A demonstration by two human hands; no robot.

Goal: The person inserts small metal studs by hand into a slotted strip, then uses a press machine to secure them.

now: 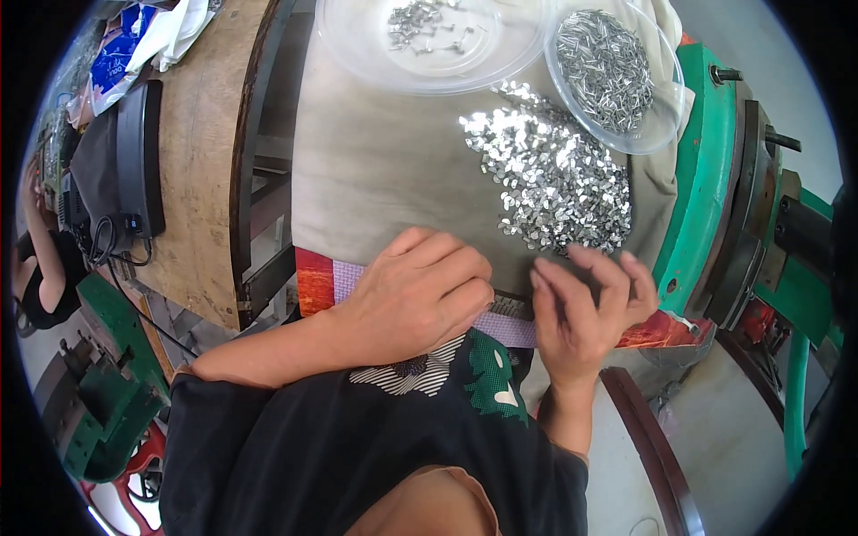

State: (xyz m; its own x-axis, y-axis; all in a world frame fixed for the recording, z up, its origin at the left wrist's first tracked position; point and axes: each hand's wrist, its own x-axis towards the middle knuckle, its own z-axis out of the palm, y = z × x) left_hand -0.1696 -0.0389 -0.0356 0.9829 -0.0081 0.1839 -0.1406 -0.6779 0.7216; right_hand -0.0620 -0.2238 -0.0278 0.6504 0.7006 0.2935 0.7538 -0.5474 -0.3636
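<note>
My left hand (424,290) rests near the front edge of the cloth-covered surface, its fingers curled under and closed. Whatever they may hold is hidden beneath the knuckles. To its right, my right hand (590,313) has its fingers apart and slightly bent, with nothing visible between them. Its fingertips are by the near edge of a heap of small shiny metal discs (559,170). Behind the heap stands a clear round tub (677,103) of thin metal pins (603,71). A wider clear plastic basin (357,67) at the back holds some small metal pieces (420,27).
A green metal machine (697,179) with bolts stands along the right side. At the left is a wooden bench (201,134) carrying a black device (140,161) with a cable and a blue packet (116,62). Another person's arm (45,255) shows at the far left.
</note>
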